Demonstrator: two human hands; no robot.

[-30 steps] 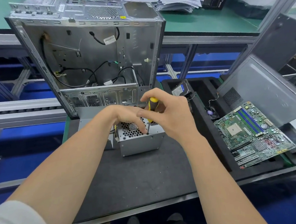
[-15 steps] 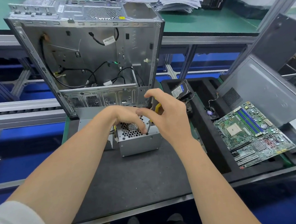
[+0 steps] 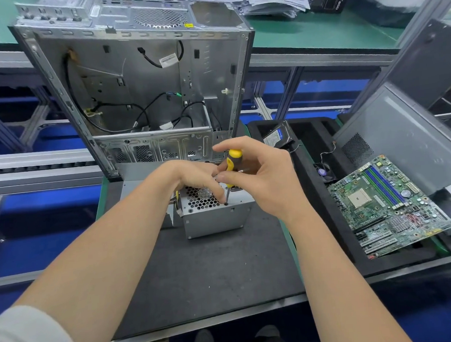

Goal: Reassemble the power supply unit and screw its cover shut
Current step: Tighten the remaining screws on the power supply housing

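Since half a second ago our right hand (image 3: pixel 262 179) has rolled back, so the yellow handle of the screwdriver (image 3: pixel 233 162), then mostly hidden behind the fingers, shows again between thumb and fingertips. The power supply unit (image 3: pixel 216 219) has not shifted. It sits toward the far edge of the dark mat (image 3: pixel 212 272), about midway along it and just in front of the open computer case (image 3: pixel 140 83).

The right hand pinches the handle near its top, and the shaft runs down almost upright to a screw (image 3: pixel 226 204) at the near right corner of the unit's perforated cover. Our left hand (image 3: pixel 193 176) lies bent over the cover with a fingertip just beside the shaft. Its thumb is hidden, so we cannot tell whether it pinches the shaft or only steadies it.

We judge this to be the driving of a cover screw. To do it well, we keep the shaft square to the cover and press down along it while we twirl the handle, so the tip does not climb out of the head. The left hand should hold the cover flat and keep the box from turning on the mat. We stop once the head seats, since thin sheet metal strips easily. How many other screws remain, we cannot see.
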